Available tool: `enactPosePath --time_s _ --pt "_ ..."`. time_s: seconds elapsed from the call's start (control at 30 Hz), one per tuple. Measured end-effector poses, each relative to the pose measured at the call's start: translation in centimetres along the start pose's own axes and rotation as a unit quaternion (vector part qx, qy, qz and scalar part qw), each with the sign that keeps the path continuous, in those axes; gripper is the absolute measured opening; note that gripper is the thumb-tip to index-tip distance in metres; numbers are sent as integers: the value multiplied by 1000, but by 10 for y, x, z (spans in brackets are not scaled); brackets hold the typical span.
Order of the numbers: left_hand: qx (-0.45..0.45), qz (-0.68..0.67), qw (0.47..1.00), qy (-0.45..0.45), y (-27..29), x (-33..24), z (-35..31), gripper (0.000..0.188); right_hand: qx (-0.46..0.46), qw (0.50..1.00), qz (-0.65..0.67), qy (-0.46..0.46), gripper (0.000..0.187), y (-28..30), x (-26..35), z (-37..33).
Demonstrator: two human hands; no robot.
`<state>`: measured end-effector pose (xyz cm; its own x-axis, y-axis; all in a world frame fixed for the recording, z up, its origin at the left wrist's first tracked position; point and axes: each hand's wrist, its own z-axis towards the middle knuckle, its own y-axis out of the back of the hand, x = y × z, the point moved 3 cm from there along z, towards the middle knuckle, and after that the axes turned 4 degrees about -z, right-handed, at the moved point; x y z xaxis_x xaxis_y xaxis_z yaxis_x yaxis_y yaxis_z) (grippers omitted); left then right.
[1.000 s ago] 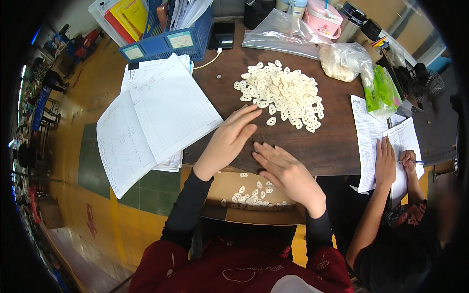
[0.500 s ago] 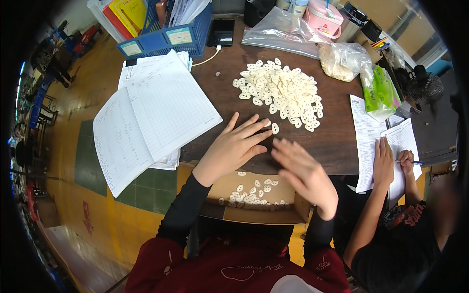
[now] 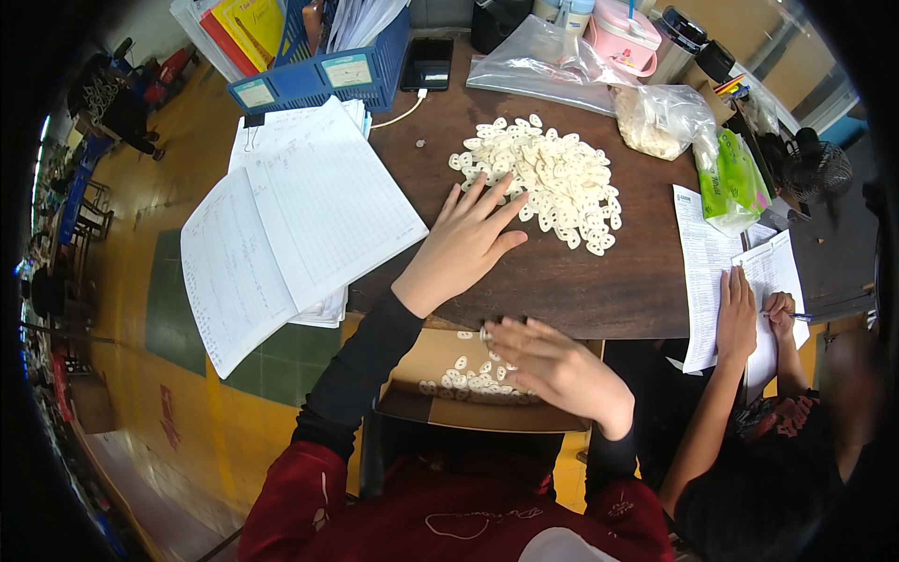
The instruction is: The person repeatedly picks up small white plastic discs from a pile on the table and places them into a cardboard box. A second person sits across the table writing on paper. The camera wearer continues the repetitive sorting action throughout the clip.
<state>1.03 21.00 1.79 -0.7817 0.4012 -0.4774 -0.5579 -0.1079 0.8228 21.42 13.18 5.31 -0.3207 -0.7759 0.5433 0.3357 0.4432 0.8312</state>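
Note:
A heap of small cream-coloured flat oval pieces with holes (image 3: 552, 178) lies on the dark wooden table. My left hand (image 3: 465, 242) is open, its fingers spread and their tips at the heap's near left side. Below the table's front edge is a shallow cardboard box (image 3: 398, 401), with more of the same pieces (image 3: 468, 382) scattered in it. Over the right part of that box hovers my right hand (image 3: 562, 368), fingers stretched out and slightly blurred. One piece (image 3: 485, 333) shows right at its fingertips; whether it is touching them I cannot tell.
An open notebook (image 3: 328, 215) lies on papers at the left, near a blue file basket (image 3: 375, 89) and a phone (image 3: 427, 64). Clear plastic bags (image 3: 660, 122) and a green packet (image 3: 735, 183) stand behind. On the right, another person's hands (image 3: 737, 314) rest on printed sheets.
My left hand has moved forward to the heap. My right hand has come back from the table edge and is lower, over the box. Loose pieces near the edge are gone from the table.

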Motion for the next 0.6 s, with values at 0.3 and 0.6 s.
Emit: enactPosePath --time_s 0.3,0.6 --pt "61 -17 996 -70 2 -14 -38 53 -95 994 37 -29 40 33 -6 -21" --pt "77 -112 991 -11 24 -14 -57 52 -114 985 -85 -94 44 21 -45 27"
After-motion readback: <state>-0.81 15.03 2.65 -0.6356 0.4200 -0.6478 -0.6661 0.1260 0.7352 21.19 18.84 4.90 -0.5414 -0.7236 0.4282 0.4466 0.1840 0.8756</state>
